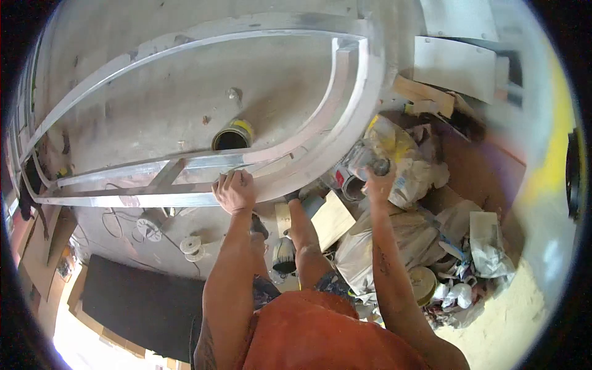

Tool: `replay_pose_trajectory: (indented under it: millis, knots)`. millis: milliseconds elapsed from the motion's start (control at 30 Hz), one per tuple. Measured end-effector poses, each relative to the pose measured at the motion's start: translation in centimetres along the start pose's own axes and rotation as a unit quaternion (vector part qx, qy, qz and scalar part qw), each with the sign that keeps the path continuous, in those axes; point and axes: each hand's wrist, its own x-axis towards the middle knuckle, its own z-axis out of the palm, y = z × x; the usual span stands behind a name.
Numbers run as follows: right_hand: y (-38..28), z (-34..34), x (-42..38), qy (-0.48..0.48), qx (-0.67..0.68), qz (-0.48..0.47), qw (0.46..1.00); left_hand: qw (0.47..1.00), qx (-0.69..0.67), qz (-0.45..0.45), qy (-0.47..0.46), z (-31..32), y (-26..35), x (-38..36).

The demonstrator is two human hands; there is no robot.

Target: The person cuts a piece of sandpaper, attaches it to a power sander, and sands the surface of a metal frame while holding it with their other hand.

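Observation:
A long frame [320,163] of pale, smoothed bars with a curved right end spans the view before me. My left hand [235,191] is closed over its near bar, fingers curled across the top where the straight part meets the bend. To the right, my right hand [379,184] grips a greyish tool [365,160] with a dark round end, just outside the curve; its kind is blurred and I cannot tell it. Whitish, dusty patches cover the bend.
An open can [233,137] stands on the floor inside the frame. Plastic bags [401,237], rubbish and boards [333,219] crowd the right side. White panels [455,68] lie at upper right. Cable spools [192,248] and a black sheet [142,302] are at lower left.

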Motion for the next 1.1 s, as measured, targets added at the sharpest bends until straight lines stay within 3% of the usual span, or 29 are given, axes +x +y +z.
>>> replay_pose_trajectory:
  millis: [67, 133, 200, 267, 300, 533, 700, 767, 800, 867, 900, 933, 967, 1000, 1033, 1067, 1100]
  knots:
    - [1.9, 4.5, -1.2, -0.074, -0.03, -0.068, 0.994, 1.0, -0.009, 0.012, 0.021, -0.6, 0.4, 0.4]
    - [-1.6, 7.0, -2.4, -0.103, -0.042, -0.099, 0.989, 0.999, -0.016, 0.031, 0.019, -1.1, 0.5, 0.5]
    - [-1.8, 10.9, -2.0, -0.145, 0.019, -0.203, 0.968, 0.999, -0.009, 0.034, 0.005, -1.2, 0.3, 0.3]
    - [2.6, 15.7, -0.1, -0.121, -0.031, -0.408, 0.904, 0.999, -0.008, 0.043, -0.008, -1.1, 0.0, 0.1]
    - [3.3, 17.3, 0.9, -0.135, -0.023, -0.426, 0.894, 0.999, -0.013, 0.048, 0.004, -0.8, -0.1, 0.1]
    - [-4.4, 18.2, 7.9, -0.135, 0.026, -0.338, 0.931, 0.997, -0.04, 0.067, 0.007, -0.9, -0.5, 0.1]
    - [-8.0, 19.2, 5.4, -0.115, 0.094, -0.289, 0.946, 0.993, -0.067, 0.094, -0.011, -1.6, -0.3, 0.2]
    - [-8.6, 19.7, 1.1, -0.013, -0.091, -0.335, 0.938, 0.987, -0.067, 0.125, -0.082, -2.0, -1.5, 0.0]
    - [-7.9, 20.1, -0.5, -0.004, -0.091, -0.326, 0.941, 0.985, -0.068, 0.138, -0.083, -2.2, -2.3, 0.3]
    - [-6.6, 21.4, -4.1, -0.048, -0.024, -0.357, 0.933, 0.941, -0.112, 0.25, -0.2, -3.1, -4.3, 1.1]
    - [-5.7, 22.9, -5.8, -0.041, -0.022, -0.359, 0.932, 0.907, -0.059, 0.316, -0.272, -4.1, -5.4, 2.1]
    - [-4.5, 24.6, -7.8, -0.135, 0.212, -0.248, 0.935, 0.908, -0.06, 0.318, -0.267, -4.9, -6.8, 3.1]
    - [-3.6, 25.0, -9.6, -0.224, 0.428, -0.117, 0.868, 0.892, -0.051, 0.365, -0.263, -5.6, -8.6, 3.8]
    - [-3.9, 23.9, -10.8, -0.222, 0.428, -0.118, 0.868, 0.873, -0.041, 0.412, -0.257, -6.1, -10.6, 4.6]
    - [-4.6, 22.2, -11.7, -0.189, 0.224, -0.276, 0.915, 0.878, -0.031, 0.388, -0.277, -6.2, -13.3, 5.5]
    - [-4.9, 21.0, -12.6, -0.145, 0.003, -0.413, 0.899, 0.882, -0.02, 0.362, -0.299, -6.3, -16.1, 6.2]
    - [-4.9, 20.6, -12.9, -0.141, -0.077, -0.432, 0.887, 0.883, -0.023, 0.362, -0.296, -6.8, -18.2, 7.0]
